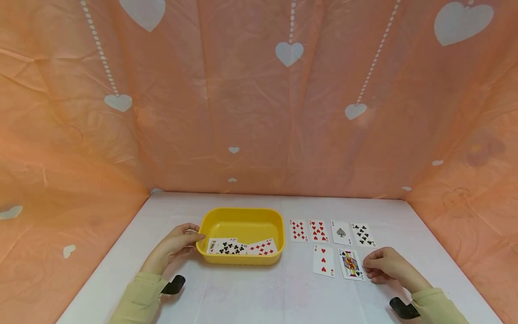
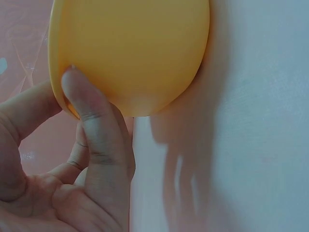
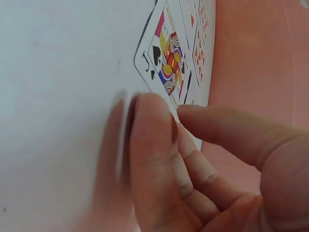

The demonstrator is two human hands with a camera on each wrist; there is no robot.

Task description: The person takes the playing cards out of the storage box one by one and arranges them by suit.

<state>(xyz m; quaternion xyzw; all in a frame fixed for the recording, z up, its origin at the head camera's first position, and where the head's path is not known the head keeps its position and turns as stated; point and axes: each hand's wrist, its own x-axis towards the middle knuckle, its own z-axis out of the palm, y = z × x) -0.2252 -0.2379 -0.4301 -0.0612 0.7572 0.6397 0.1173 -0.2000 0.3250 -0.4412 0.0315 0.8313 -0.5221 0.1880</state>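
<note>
In the head view, a yellow plastic tray [image 1: 243, 259] stands left of centre, with several playing cards [image 1: 262, 247] lying inside along its near side. My left hand [image 1: 175, 247] pinches the tray's left rim; the left wrist view shows the thumb [image 2: 91, 104] over that rim. To the right, a jack of spades [image 1: 351, 264] lies face up on the table. My right hand [image 1: 390, 266] is at the jack's right edge, its fingers loosely bent. In the right wrist view the fingertips [image 3: 152, 104] are beside the card's edge, with no card between them.
A three of hearts [image 1: 323, 260] lies left of the jack. Behind them is a row with a diamonds card [image 1: 298, 231], a hearts card [image 1: 319, 231], an ace of spades [image 1: 341, 233] and a clubs card [image 1: 363, 235]. Orange cloth [image 1: 251, 112] walls the white table [image 1: 251, 297].
</note>
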